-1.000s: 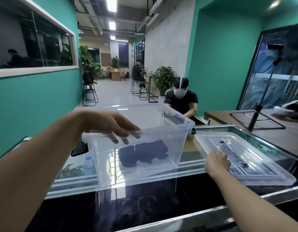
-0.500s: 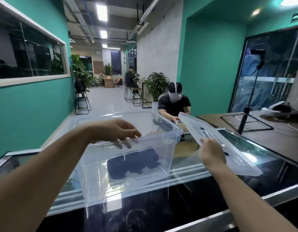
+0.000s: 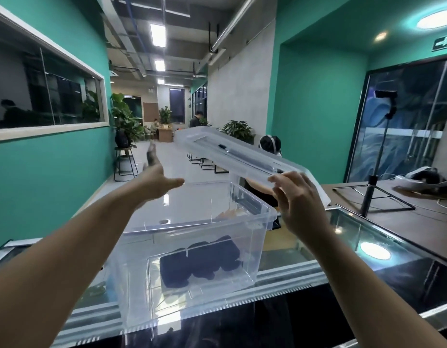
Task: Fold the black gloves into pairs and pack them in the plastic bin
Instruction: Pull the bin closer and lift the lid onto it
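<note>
A glossy dark table [image 3: 305,310] is sitting in a teal-walled room. The left hand [image 3: 156,180] is hovering spread open, holding nothing, above the clear plastic bin [image 3: 192,247]. The right hand [image 3: 296,199] is gripping the tilted clear lid [image 3: 232,153] over it. Folded black gloves [image 3: 201,259] are lying inside, blurred through the wall.

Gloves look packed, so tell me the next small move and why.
Probably lower the lid onto the bin: the right hand holds it tilted above the open rim, the left hand reaches open toward it, and the folded gloves lie inside.
</note>
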